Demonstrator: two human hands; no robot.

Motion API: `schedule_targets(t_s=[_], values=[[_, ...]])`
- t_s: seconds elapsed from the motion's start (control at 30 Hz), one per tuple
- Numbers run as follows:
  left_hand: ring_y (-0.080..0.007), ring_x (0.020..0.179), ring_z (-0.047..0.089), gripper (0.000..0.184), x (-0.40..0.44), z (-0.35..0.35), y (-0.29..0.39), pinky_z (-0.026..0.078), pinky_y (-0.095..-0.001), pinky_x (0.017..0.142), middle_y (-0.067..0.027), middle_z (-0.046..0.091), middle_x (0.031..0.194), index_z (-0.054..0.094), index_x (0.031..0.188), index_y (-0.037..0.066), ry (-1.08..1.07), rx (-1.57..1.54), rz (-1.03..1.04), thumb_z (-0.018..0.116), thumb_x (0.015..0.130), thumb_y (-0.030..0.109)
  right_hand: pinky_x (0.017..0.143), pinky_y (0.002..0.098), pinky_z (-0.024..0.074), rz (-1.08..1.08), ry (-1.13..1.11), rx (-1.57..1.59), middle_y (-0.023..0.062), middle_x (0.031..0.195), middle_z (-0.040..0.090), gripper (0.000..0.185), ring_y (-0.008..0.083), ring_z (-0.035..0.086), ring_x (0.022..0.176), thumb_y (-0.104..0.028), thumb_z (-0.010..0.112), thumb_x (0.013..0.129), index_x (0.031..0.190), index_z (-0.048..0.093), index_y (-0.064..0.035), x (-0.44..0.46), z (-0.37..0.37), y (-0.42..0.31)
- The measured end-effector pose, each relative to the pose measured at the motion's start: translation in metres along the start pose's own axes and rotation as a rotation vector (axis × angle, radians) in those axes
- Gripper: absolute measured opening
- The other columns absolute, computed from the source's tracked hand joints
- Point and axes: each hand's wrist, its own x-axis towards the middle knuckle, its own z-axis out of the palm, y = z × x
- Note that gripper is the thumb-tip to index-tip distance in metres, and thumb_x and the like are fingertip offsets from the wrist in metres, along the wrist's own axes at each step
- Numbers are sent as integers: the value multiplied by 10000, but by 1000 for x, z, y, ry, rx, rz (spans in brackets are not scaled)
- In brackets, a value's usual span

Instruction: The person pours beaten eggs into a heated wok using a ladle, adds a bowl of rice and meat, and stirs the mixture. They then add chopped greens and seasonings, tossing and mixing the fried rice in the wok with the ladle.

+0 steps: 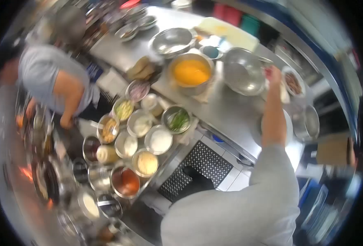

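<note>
My right arm, in a grey sleeve, reaches across the steel counter. My right hand (273, 76) is at the right rim of a large metal bowl (244, 71), its blurred fingers drawn together. Whether they grip the rim or something small cannot be made out. The bowl looks nearly bare inside. Just right of the hand is a white oval dish (293, 81) of brownish-red food. Left of the bowl stands a pot of orange liquid (191, 71). My left hand is out of view.
Several containers surround a tub of white contents (159, 140) and a bowl of chopped greens (179, 119). Red sauce (126, 181) stands nearer the stove. A co-worker (56, 80) works beside flames (26, 173). A black perforated mat (198, 168) lies on the floor.
</note>
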Motion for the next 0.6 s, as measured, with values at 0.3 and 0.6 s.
schedule_targets(t_s=[0.3, 0.6], values=[[-249, 693, 619, 438, -23, -160, 6, 527, -346, 524, -102, 615, 832, 572, 944, 123, 392, -443, -209, 456, 837, 531, 706, 269, 494, -132, -1737, -114, 65, 928, 633, 446, 150, 608, 771, -160, 739, 760, 1135, 561, 3, -509, 233, -1], [-225, 741, 620, 433, -13, -186, -15, 484, -325, 479, -55, 630, 887, 563, 982, 161, 242, -485, -190, 461, 838, 556, 967, 371, 417, -896, -1594, -113, 164, 1188, 540, 739, 301, 529, 1117, -137, 799, 640, 1280, 440, -55, -618, 397, 62]])
